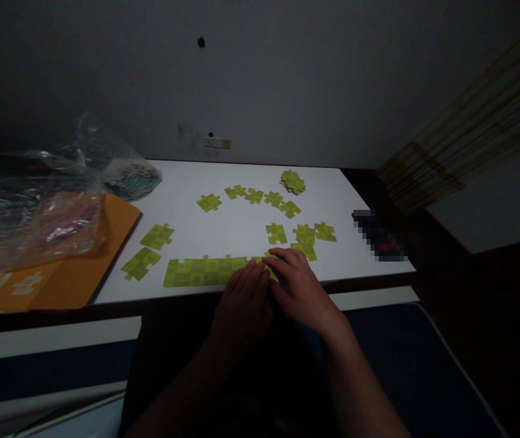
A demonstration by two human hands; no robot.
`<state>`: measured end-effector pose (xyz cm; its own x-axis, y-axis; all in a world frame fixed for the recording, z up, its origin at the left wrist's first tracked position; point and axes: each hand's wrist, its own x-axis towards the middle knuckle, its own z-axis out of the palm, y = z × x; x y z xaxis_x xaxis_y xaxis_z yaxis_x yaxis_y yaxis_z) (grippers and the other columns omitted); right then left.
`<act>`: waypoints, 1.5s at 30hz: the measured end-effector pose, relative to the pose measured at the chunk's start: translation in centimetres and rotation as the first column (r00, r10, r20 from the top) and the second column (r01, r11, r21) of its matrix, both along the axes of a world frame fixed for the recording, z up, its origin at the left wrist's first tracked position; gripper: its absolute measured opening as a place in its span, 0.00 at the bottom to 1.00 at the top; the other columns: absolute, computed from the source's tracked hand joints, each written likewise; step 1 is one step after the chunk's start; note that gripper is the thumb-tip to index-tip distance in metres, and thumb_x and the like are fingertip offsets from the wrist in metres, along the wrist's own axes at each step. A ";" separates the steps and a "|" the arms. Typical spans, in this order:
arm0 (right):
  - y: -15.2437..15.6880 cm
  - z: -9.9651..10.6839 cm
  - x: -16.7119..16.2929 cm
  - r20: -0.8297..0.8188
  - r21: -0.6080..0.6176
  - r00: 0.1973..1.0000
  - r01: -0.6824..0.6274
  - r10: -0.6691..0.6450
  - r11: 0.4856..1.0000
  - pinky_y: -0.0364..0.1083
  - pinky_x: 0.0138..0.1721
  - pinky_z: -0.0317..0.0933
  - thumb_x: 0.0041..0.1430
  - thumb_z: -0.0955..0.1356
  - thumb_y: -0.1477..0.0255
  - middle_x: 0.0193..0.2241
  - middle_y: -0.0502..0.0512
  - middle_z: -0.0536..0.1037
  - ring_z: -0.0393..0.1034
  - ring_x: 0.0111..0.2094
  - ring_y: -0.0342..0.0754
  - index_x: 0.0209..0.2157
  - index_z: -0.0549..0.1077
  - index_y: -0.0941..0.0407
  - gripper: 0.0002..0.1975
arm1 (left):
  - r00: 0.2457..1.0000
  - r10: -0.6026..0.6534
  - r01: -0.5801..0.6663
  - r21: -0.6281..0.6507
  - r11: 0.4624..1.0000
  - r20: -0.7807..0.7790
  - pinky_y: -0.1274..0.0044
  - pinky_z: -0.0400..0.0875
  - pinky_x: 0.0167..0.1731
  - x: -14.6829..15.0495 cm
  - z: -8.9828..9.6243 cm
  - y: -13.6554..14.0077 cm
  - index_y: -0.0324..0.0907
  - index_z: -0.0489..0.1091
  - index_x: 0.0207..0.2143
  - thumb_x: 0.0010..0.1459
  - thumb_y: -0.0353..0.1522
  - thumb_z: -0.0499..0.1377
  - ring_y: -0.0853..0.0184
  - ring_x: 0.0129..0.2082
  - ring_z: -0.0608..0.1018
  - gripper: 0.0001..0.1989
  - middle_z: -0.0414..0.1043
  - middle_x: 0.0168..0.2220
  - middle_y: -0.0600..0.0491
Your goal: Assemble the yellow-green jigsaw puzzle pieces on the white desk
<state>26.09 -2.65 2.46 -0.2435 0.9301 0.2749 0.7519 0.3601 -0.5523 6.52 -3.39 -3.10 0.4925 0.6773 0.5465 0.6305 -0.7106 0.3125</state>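
Both our hands press flat on the joined puzzle strip (205,271) at the tabletop (241,228) near edge: left hand (244,298), right hand (298,286), fingers spread, gripping nothing. Loose pieces (282,233) ring it; a small stack (292,181) behind, plastic bag (59,188) and orange envelope (81,267) left.

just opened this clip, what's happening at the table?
A person is working on a yellow-green jigsaw on a white table. Both hands rest at the right end of an assembled row of pieces along the near edge: left hand, right hand, fingers flat on the pieces there. Loose pieces lie scattered beyond, with a small stack at the back. An orange envelope and clear plastic bags sit to the left.
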 end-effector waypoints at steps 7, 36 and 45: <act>0.1 -0.1 0.0 0.006 0.016 1.000 0.026 -0.027 1.000 0.69 0.66 0.71 0.71 0.71 0.73 0.61 0.66 0.79 0.72 0.64 0.66 0.63 0.82 0.51 0.22 | 1.000 0.022 -0.022 -0.004 1.000 0.007 0.49 0.78 0.68 0.1 0.4 -0.1 0.37 0.65 0.69 0.68 0.25 0.59 0.44 0.73 0.75 0.28 0.74 0.68 0.31; 0.0 -1.1 5.2 0.162 0.183 0.934 0.290 -0.320 0.939 0.73 0.59 0.71 0.74 0.68 0.67 0.57 0.68 0.83 0.73 0.59 0.71 0.58 0.84 0.52 0.17 | 1.000 0.027 -0.027 -0.004 1.000 -0.016 0.49 0.78 0.67 0.2 0.9 0.1 0.39 0.64 0.68 0.65 0.25 0.61 0.43 0.71 0.76 0.29 0.77 0.63 0.33; 12.1 1.4 7.0 0.233 0.144 0.899 0.345 -0.370 0.928 0.68 0.60 0.66 0.72 0.69 0.66 0.56 0.75 0.84 0.75 0.56 0.71 0.62 0.82 0.63 0.23 | 0.977 -0.043 0.044 -0.002 0.999 -0.211 0.44 0.71 0.72 -2.4 4.3 4.6 0.41 0.74 0.60 0.67 0.34 0.65 0.43 0.69 0.78 0.20 0.78 0.65 0.36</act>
<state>33.09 9.48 3.82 0.0276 0.9396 0.3412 0.9490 0.0826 -0.3042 4.16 1.17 1.23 0.6259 0.6514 0.4288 0.6505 -0.7394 0.1738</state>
